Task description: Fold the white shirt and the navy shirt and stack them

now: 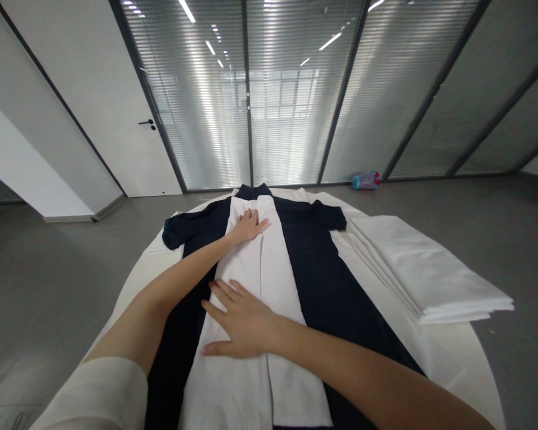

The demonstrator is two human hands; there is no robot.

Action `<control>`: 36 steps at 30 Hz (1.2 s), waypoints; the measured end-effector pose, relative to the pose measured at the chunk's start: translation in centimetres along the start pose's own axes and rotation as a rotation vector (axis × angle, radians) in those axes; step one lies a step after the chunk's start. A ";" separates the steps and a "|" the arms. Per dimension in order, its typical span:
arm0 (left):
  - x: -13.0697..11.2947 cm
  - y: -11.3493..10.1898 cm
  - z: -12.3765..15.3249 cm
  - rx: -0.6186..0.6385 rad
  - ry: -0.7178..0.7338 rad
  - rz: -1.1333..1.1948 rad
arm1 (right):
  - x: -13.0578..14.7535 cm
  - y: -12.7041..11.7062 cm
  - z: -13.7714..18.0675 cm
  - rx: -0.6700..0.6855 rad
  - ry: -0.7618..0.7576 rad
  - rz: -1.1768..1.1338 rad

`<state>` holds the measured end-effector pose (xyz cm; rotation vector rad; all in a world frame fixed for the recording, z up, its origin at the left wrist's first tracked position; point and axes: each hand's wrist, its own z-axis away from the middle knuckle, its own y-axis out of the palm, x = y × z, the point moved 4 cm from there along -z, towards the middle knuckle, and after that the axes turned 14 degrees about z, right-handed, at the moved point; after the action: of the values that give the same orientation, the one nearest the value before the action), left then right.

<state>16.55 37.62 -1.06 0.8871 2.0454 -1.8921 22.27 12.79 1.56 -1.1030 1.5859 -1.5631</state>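
Note:
A short-sleeved navy dress (pixel 311 263) with a wide white front panel lies spread out, its collar at the far side. Flat on the upper part of the white panel, near the collar, rests my left hand (pixel 246 227), fingers apart. My right hand (pixel 242 322) lies lower on the same panel, left of the centre seam, with its fingers spread. Neither hand grips the cloth. Both sleeves extend outward, and the near end of the dress runs out of view at the bottom.
Under the dress is a white round-edged table (pixel 475 370). A stack of folded white cloth (pixel 421 263) overhangs its right edge. A blue and red bundle (pixel 366 180) sits on the grey floor by the glass partition (pixel 287 119). A white door (pixel 116 107) stands at left.

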 end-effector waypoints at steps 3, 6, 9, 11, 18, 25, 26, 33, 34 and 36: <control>-0.7 -1.7 1.8 -0.038 0.082 0.089 | 0.0 0.0 0.0 0.009 -0.010 0.009; -0.7 -3.4 5.7 -0.032 0.157 0.192 | 0.0 0.0 0.0 0.013 -0.023 0.029; 0.1 -4.5 10.7 0.006 0.139 0.285 | 0.1 0.4 -0.1 -0.017 -0.040 0.069; 0.8 -5.1 13.7 0.022 0.108 0.325 | 0.1 0.5 -0.2 -0.062 -0.041 0.122; 2.0 -5.7 18.2 -0.024 0.143 0.384 | 2.0 -2.6 0.1 -0.179 -0.288 0.325; 1.4 -7.1 19.4 -0.135 0.324 0.285 | -0.5 -5.7 6.9 -0.245 -0.177 0.301; 1.6 -7.6 19.5 -0.165 0.319 0.293 | -1.2 -5.5 7.9 -0.256 -0.131 0.292; 4.7 -9.9 19.2 -0.214 0.100 0.462 | -5.3 -4.2 11.2 -0.298 0.172 0.127; 4.9 -9.9 19.2 -0.209 0.090 0.485 | -5.6 -4.3 11.3 -0.305 0.205 0.111; 4.7 -9.7 19.3 -0.183 0.090 0.496 | -6.1 -4.5 11.5 -0.299 0.248 0.073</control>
<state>2.89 20.52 1.58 1.3010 1.7882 -1.4023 35.71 13.32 4.42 -1.0186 2.0563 -1.4924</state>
